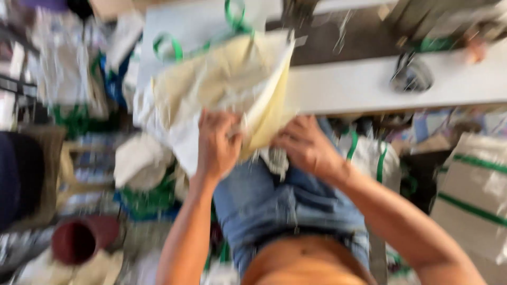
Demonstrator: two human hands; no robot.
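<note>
The view is blurred by motion. Both my hands grip a cream and white woven sack (222, 79) with green strap handles, held over my lap against the white table edge. My left hand (216, 145) clutches its lower white edge. My right hand (303, 145) holds the sack's lower right corner from beneath. My blue denim shorts (274, 206) lie below the hands.
A white table (369, 84) runs across the right with a round dark metal object (411, 74) on it. More sacks with green bands (475, 195) stand at right. A dark red cylinder (79, 240) lies at lower left among cluttered bags and a wooden chair (63, 163).
</note>
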